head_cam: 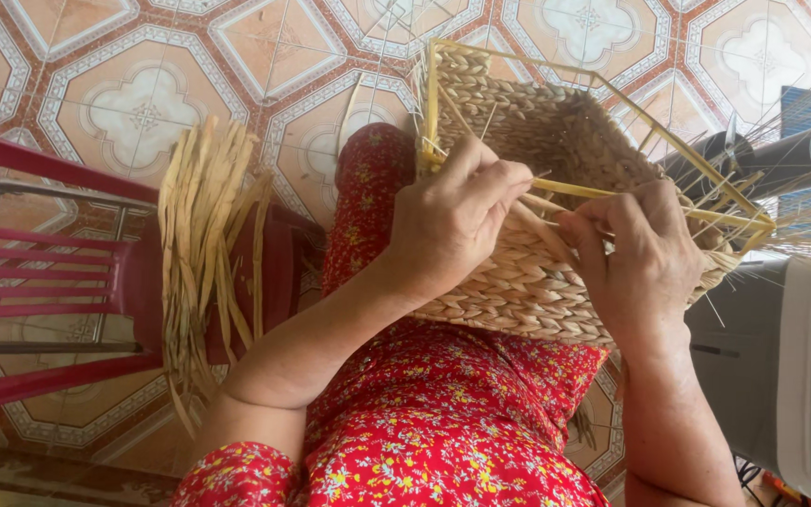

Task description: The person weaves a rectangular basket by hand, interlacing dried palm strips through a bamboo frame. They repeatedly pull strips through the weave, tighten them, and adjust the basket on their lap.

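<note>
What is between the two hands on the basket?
In the head view, a yellow strip runs between the left hand and right hand, over the woven basket.

No packages, labels, signs or screens visible in the head view. Nothing printed or boxed lies on the tiled floor (143, 103) or around the seated person.

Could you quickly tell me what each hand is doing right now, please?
Left hand: closed, pinching a yellow strip at the woven basket.
Right hand: closed, gripping the basket's rim and the same strip.
</note>
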